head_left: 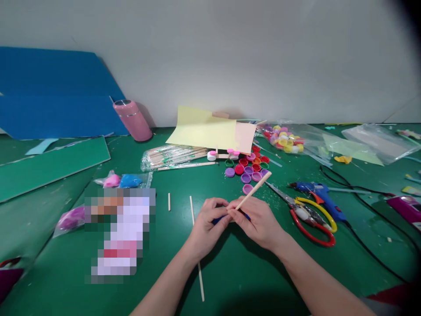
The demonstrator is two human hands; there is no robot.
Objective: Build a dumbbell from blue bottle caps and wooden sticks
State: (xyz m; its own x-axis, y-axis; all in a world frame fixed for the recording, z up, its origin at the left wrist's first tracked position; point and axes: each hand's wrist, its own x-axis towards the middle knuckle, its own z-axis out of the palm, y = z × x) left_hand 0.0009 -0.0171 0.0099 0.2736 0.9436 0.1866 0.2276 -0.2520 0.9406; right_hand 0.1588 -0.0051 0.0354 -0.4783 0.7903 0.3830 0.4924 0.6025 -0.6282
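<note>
My left hand [210, 221] and my right hand [258, 221] meet above the green table, their fingertips pinched together. A pale wooden stick [255, 189] slants up and to the right out of the pinch, its lower end hidden by my fingers. Part of a dark blue object [218, 219] shows under my left fingers, with more blue beneath my right; its kind is hidden. Beside my left forearm a long thin wooden stick [192, 211] lies on the table, partly covered. Further left is a short stick piece [169, 202].
Purple, red and green bottle caps [246, 178] lie beyond my hands. Scissors [312, 219] and a blue glue gun [322, 197] with a black cable are to the right. Bagged sticks [177, 156], yellow paper [205, 128] and a pink bottle [134, 120] stand or lie further back.
</note>
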